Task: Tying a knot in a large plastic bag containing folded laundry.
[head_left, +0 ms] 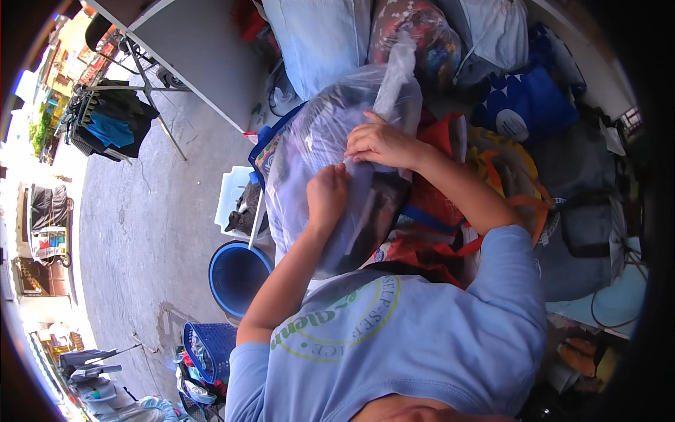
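A large clear plastic bag (pixel 302 151), bulging with what looks like folded cloth in pale and dark colours, stands in front of me. My left hand (pixel 328 193) is closed, its fingertips pinching the bag's plastic near the middle. Just above and to the right, my right hand (pixel 380 143) bends over the same spot, its fingers gripping the plastic. The two hands nearly touch. A whitish see-through strip (pixel 396 77) runs upward from behind my right hand; I cannot tell whether it is part of the bag.
Behind stand a white sack (pixel 320 42) and a patterned filled bag (pixel 415 35). Red bags (pixel 439 197) and a blue bag (pixel 527 105) crowd the right. On the left are a blue bucket (pixel 240 280), a white tray (pixel 230 200) with a cat in it, and a blue basket (pixel 211 352).
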`<state>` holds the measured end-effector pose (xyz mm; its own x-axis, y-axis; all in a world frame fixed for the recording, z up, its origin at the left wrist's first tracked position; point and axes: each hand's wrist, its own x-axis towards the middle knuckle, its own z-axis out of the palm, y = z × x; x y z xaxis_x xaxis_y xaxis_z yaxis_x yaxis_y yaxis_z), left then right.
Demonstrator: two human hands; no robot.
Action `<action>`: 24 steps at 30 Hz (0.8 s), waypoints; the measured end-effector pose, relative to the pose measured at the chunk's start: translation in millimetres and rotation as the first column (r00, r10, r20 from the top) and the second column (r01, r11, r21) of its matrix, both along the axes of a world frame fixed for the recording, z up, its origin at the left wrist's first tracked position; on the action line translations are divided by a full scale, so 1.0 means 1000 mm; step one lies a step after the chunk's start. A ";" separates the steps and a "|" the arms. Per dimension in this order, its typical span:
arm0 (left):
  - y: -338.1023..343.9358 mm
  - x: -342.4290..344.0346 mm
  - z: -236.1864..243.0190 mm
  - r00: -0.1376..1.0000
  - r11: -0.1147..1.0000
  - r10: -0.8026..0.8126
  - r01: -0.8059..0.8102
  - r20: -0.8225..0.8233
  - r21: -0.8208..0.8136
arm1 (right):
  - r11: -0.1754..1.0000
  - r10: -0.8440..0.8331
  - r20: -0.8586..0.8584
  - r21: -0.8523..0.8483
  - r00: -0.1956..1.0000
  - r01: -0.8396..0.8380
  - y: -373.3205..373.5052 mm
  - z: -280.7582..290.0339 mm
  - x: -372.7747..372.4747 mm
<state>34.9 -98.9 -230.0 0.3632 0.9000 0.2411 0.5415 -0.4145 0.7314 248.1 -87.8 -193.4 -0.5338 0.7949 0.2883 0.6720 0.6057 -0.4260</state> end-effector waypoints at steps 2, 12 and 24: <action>-0.002 0.002 0.012 0.999 0.995 0.008 -0.005 0.040 -0.095 | 0.997 0.009 -0.018 -0.082 1.000 -0.010 0.009 -0.010 0.004; -0.069 -0.091 0.090 0.894 0.991 -0.137 0.123 -0.425 -0.061 | 0.823 0.019 0.015 -0.568 1.000 -0.007 0.046 -0.003 0.011; -0.084 -0.177 0.082 0.903 0.915 0.379 -0.334 -0.202 0.224 | 0.667 0.058 -0.132 -0.733 0.990 -0.137 0.056 -0.003 0.009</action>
